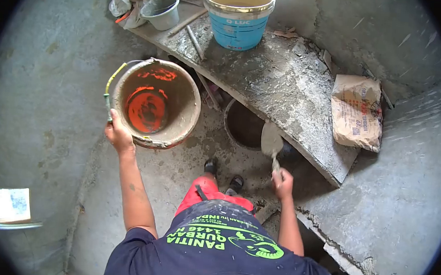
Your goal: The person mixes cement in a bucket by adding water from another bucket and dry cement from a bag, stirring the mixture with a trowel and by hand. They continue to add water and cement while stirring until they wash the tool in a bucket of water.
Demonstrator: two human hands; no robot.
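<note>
My left hand (120, 133) is closed on the handle and side of a large mortar-caked bucket (184, 96). The bucket is tipped so its mouth faces me, and orange patches show inside. In my right hand (282, 185) is a trowel (271, 140), its blade coated in grey mortar. The trowel's blade is near the edge of the grey slab (285, 96), beside a dark round tub (228, 118) on the floor. What the tub holds is too dark to make out.
On the slab stand a blue pail (239, 31) and a small grey bucket (162, 17), with sticks (194, 42) between them. A paper cement bag (356, 114) rests at the slab's right end. Bare walls close in on both sides, and a broken ledge (347, 266) runs lower right.
</note>
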